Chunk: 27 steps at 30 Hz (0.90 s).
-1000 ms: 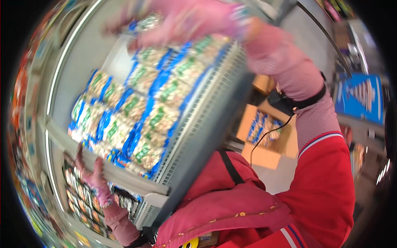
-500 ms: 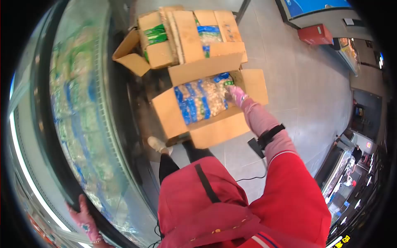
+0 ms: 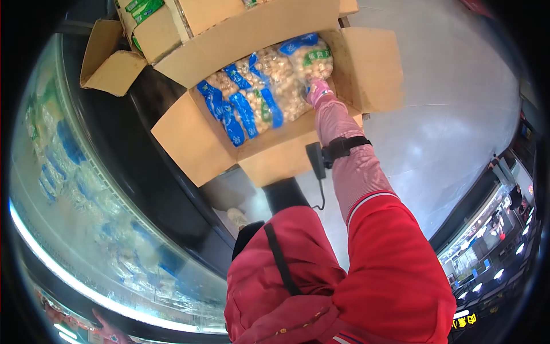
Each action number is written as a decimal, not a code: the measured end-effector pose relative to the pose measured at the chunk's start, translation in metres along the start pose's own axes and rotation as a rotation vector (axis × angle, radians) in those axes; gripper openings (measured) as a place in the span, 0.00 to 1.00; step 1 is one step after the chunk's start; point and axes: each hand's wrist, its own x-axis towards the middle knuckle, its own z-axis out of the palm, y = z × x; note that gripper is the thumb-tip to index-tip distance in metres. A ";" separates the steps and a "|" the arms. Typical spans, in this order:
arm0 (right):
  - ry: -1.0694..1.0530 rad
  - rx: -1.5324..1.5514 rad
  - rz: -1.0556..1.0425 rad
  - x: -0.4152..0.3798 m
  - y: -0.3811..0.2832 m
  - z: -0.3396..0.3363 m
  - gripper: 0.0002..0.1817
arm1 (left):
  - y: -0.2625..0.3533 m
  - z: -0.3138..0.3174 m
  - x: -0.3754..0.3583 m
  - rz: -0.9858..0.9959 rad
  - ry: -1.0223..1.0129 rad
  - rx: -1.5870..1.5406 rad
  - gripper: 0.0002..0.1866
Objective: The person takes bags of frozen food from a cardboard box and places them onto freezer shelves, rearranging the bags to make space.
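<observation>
My right hand [image 3: 318, 92], in a pink glove, reaches down into an open cardboard box [image 3: 189, 143] on the floor. Its fingers close on a clear bag with a green label [image 3: 313, 58] at the box's right end. Several more bags with blue edges [image 3: 246, 103] lie packed beside it. My left hand [image 3: 106, 328] shows only as a pink sliver at the bottom left, against the lower edge of the freezer's curved glass lid [image 3: 86, 189]; its grip is hidden. A black strap with a cable [image 3: 342, 147] circles my right forearm.
A second open box [image 3: 172, 31] holding green packets [image 3: 143, 8] stands behind the first, flaps spread. The chest freezer fills the left side, with blue bags blurred under the glass. Grey shop floor [image 3: 447, 114] lies to the right. My shoe [image 3: 238, 217] is beside the box.
I have turned from the freezer's stacked bags down to the box. My right hand went from above the freezer into the box and now closes on the right-hand bag. The view has come closer.
</observation>
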 end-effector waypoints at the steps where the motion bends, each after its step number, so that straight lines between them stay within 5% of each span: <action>1: 0.085 -0.014 -0.058 0.002 0.000 -0.003 0.18 | 0.005 0.001 -0.002 -0.008 0.007 0.011 0.32; 4: 0.125 0.008 -0.142 0.020 0.043 0.029 0.12 | 0.031 0.004 -0.015 -0.051 0.006 0.057 0.35; 6: 0.061 0.033 -0.055 -0.023 -0.016 -0.060 0.10 | 0.057 0.006 -0.033 -0.082 0.003 0.078 0.36; 8: 0.095 0.359 -0.295 -0.070 -0.058 -0.133 0.08 | 0.086 0.004 -0.058 -0.015 0.046 0.037 0.46; 10: -0.591 1.623 0.375 -0.103 -0.083 -0.166 0.10 | 0.065 0.021 -0.050 0.224 0.174 -0.093 0.41; 12: -0.773 1.776 0.620 -0.169 -0.147 -0.236 0.12 | 0.113 0.005 -0.089 0.488 0.319 -0.095 0.39; 15: -0.716 1.529 0.707 -0.249 -0.218 -0.296 0.12 | 0.139 0.018 -0.142 0.690 0.175 -0.280 0.45; 16: -1.140 1.686 0.478 -0.265 -0.236 -0.305 0.13 | 0.164 0.011 -0.171 0.593 -0.219 -0.251 0.48; 17: -1.584 1.784 0.223 -0.275 -0.257 -0.315 0.14 | 0.153 0.049 -0.183 0.484 -0.747 -0.849 0.50; 18: -1.625 1.729 0.181 -0.286 -0.286 -0.322 0.14 | 0.169 0.070 -0.194 0.898 -0.641 -0.477 0.43; 19: -1.744 1.698 0.003 -0.298 -0.316 -0.328 0.16 | 0.185 0.090 -0.205 1.348 -0.150 0.142 0.37; 20: -1.866 1.655 -0.169 -0.310 -0.344 -0.340 0.18 | 0.202 0.111 -0.216 1.584 0.312 0.403 0.31; 21: -1.669 1.346 -0.240 -0.320 -0.367 -0.363 0.18 | 0.202 0.087 -0.217 1.522 0.330 0.426 0.31; 22: -1.690 1.292 -0.283 -0.334 -0.396 -0.373 0.18 | 0.201 0.058 -0.211 1.333 0.727 0.985 0.34; 23: -1.212 1.090 -0.569 -0.356 -0.414 -0.382 0.17 | 0.196 0.017 -0.216 1.042 1.067 1.534 0.37; 24: -0.718 0.872 -0.804 -0.373 -0.434 -0.394 0.16 | 0.194 -0.021 -0.217 0.639 1.359 2.058 0.40; 25: -0.466 0.473 -1.242 -0.388 -0.458 -0.407 0.12 | 0.188 -0.052 -0.215 0.087 1.591 2.536 0.43; 26: -0.446 0.467 -1.275 -0.400 -0.475 -0.407 0.12 | 0.182 -0.072 -0.211 -0.637 1.738 2.925 0.47; 27: -0.338 0.311 -1.357 -0.414 -0.491 -0.403 0.13 | 0.172 -0.081 -0.212 -0.332 1.680 2.979 0.39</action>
